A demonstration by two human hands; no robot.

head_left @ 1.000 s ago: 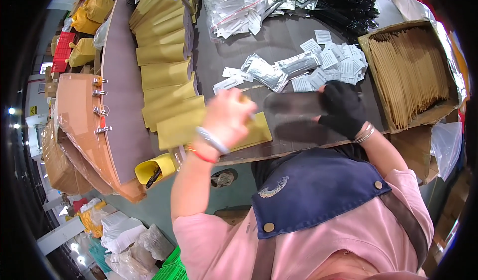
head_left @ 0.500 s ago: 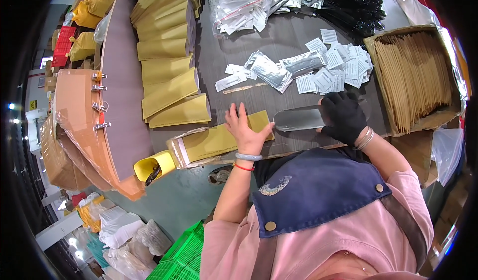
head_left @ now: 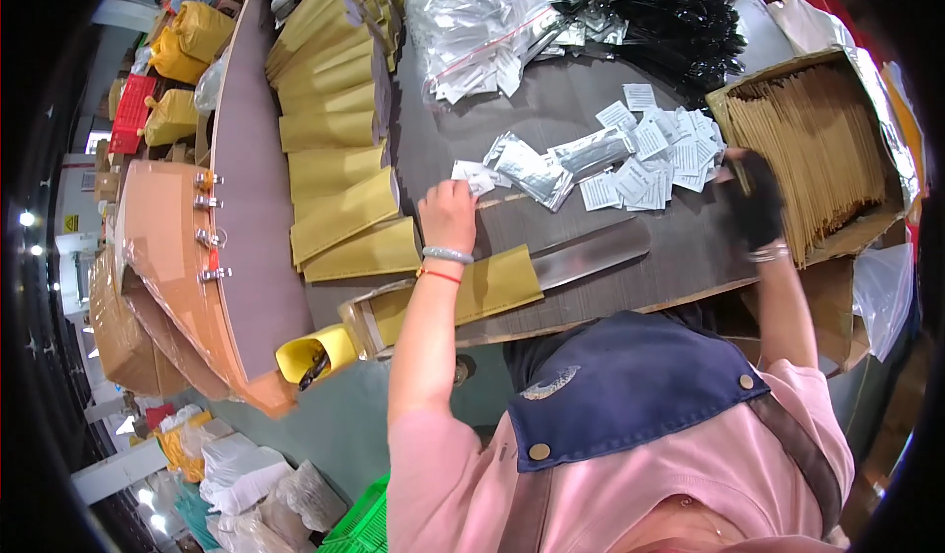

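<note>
A gold paper sleeve (head_left: 492,282) lies near the table's front edge. A long, grey, see-through plastic piece (head_left: 596,253) sticks out of its right end, with no hand on it. Beyond the sleeve, my left hand (head_left: 449,216) has its fingers curled down at a small white printed card (head_left: 474,175), which its fingertips seem to pinch. My right hand (head_left: 753,204), in a black fingerless glove, is smeared by motion. It hovers between a spread of white printed slips (head_left: 650,159) and the box of brown envelopes (head_left: 817,159); its grip is hidden.
Silver foil packets (head_left: 532,169) lie mid-table. A row of gold sleeves (head_left: 345,199) runs along the left side. Clear bags of slips (head_left: 477,31) and a black shiny heap (head_left: 679,22) fill the back. A yellow holder (head_left: 315,356) hangs at the front left edge.
My right hand has let go of the plastic piece and moved right, towards the box. My left hand has left the gold sleeve for the white card. The plastic piece now sits in the sleeve's end.
</note>
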